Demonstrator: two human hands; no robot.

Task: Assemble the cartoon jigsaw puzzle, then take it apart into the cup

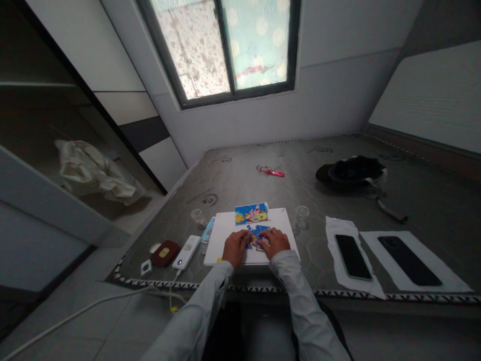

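A partly joined jigsaw puzzle [258, 229] with blue and yellow cartoon parts lies on a white board [221, 228]. From its left side, my left hand [235, 247] curls its fingers onto the puzzle pieces. My right hand [278, 242] bends over the right part, its thumb and fingertips closed on pieces there. The hands sit close together, and fingers cover some of the puzzle. Just beyond them, a cartoon picture card [251, 214] rests flat on the board.
Left of the board are a clear container [199, 217], a white power bank [187, 252] and a brown pouch [165, 253]. A clear cup [302, 211] stands to the right, then two phones [353, 256] on white sheets. Farther back are a red packet [272, 172] and a dark cap [351, 170].
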